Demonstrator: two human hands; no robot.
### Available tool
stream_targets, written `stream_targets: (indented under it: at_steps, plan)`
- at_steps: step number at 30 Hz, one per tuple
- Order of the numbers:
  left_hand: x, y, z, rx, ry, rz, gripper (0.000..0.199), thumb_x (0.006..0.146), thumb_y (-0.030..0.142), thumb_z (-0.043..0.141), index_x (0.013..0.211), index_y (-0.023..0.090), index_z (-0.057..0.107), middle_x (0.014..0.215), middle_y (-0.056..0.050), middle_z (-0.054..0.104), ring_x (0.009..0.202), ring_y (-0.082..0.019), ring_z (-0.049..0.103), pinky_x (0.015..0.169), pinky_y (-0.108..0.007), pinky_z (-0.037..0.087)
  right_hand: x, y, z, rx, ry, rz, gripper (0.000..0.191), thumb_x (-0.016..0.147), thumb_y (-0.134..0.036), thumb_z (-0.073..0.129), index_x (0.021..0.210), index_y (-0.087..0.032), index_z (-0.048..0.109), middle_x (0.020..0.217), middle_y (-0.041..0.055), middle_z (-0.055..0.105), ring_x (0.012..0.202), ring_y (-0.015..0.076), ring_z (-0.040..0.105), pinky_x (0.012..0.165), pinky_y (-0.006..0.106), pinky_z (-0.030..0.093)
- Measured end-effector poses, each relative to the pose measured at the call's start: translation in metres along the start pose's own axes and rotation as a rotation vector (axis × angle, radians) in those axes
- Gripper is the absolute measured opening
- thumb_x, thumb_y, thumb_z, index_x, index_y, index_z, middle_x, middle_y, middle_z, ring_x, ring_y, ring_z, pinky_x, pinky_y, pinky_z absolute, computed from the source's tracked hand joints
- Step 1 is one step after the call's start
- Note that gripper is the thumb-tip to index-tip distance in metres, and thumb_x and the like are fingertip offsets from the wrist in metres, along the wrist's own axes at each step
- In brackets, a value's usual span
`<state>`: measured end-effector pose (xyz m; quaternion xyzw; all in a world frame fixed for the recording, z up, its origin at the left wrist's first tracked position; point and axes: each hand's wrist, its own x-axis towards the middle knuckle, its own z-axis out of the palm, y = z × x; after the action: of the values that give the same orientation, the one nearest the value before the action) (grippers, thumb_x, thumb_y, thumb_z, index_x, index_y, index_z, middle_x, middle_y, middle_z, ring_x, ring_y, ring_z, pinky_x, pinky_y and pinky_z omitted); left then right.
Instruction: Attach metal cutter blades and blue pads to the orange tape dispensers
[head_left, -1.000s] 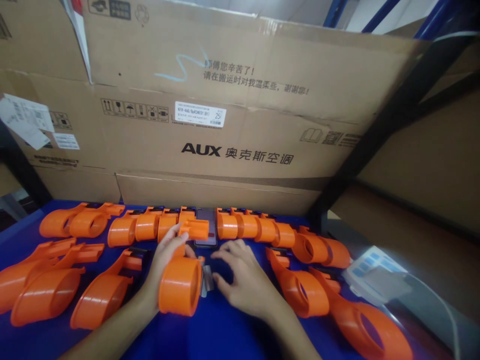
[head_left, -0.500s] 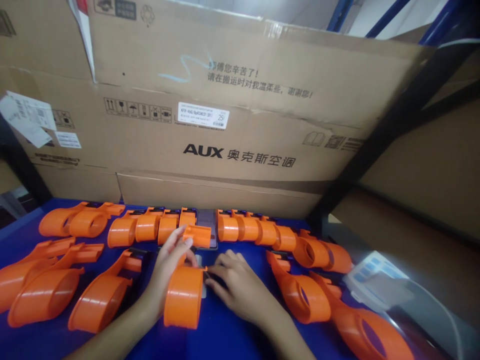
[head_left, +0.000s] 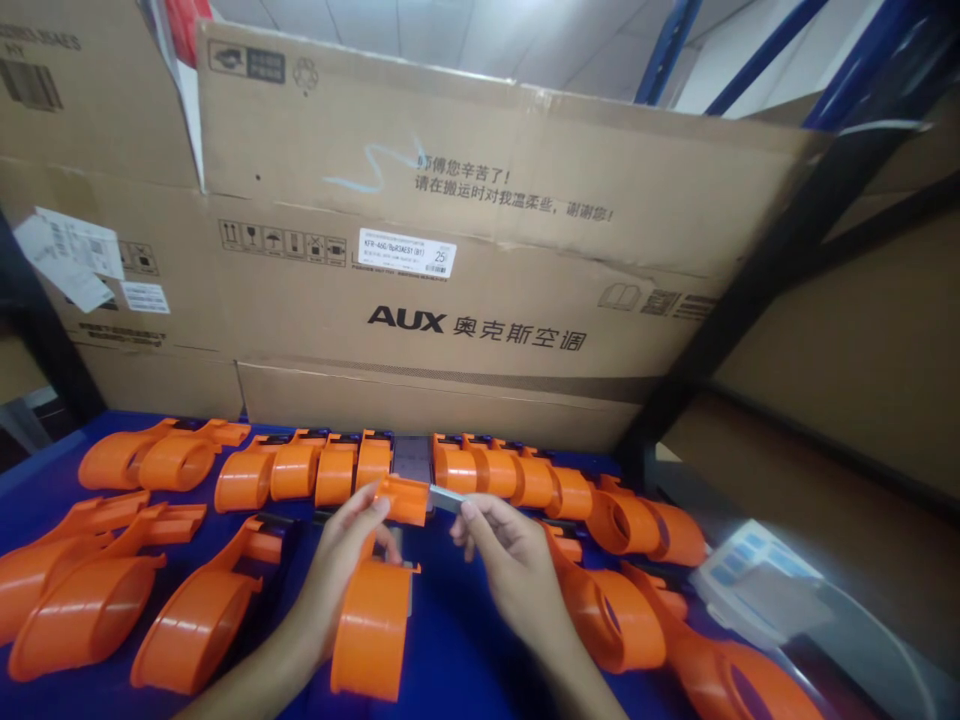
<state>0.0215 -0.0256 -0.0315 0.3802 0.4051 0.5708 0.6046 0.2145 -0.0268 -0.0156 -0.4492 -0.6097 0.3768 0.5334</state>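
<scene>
My left hand point(head_left: 346, 535) is closed around the narrow upper arm of an orange plastic looped part point(head_left: 371, 630). Its wide ring hangs below my fingers, and the block-like end point(head_left: 405, 500) points right above my thumb. Between the thumb and fingers of my right hand point(head_left: 510, 560) is a small grey metal strip point(head_left: 448, 499). The strip's far end meets the open right side of the orange block; whether it is inside cannot be told. A pale flat piece point(head_left: 397, 545) is partly hidden behind the ring and my left fingers.
Similar orange parts point(head_left: 202, 630) stand in rows on the blue surface point(head_left: 457, 660) to both sides and behind. A dark flat device point(head_left: 412, 458) lies at the back middle, before a large cardboard box point(head_left: 480, 400). A clear-lidded case point(head_left: 750, 560) sits at right.
My right hand has risen from beside the ring, now showing the grey strip at the orange block's end. The view has tilted slightly upward. My left hand keeps its hold.
</scene>
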Motion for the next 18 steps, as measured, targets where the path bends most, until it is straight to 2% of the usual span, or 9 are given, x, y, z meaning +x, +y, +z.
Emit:
stream_targets:
  at_steps: [7,18]
  plan:
    - [-0.0017,0.0003,0.0022,0.005,-0.056,-0.008,0.038,0.084,0.05,0.07,0.103,0.018,0.063,0.051,0.003,0.064,0.047,-0.013,0.058,0.052,-0.02,0.045,0.002,0.0033,-0.0015,0.011,0.072,0.01,0.038,0.096,-0.049,0.06,0.073,-0.019,0.06,0.066,-0.0009,0.058,0.056,0.0124,0.051,0.057,0.024,0.041]
    - [0.001,-0.0045,-0.0014,-0.002,-0.019,-0.066,0.042,0.079,0.056,0.073,0.092,0.018,0.064,0.05,-0.001,0.066,0.042,-0.013,0.055,0.047,-0.02,0.041,0.0006,0.0059,-0.0038,-0.091,0.069,-0.02,0.037,0.099,-0.046,0.056,0.073,-0.02,0.057,0.066,-0.0018,0.054,0.06,0.013,0.049,0.057,0.024,0.039]
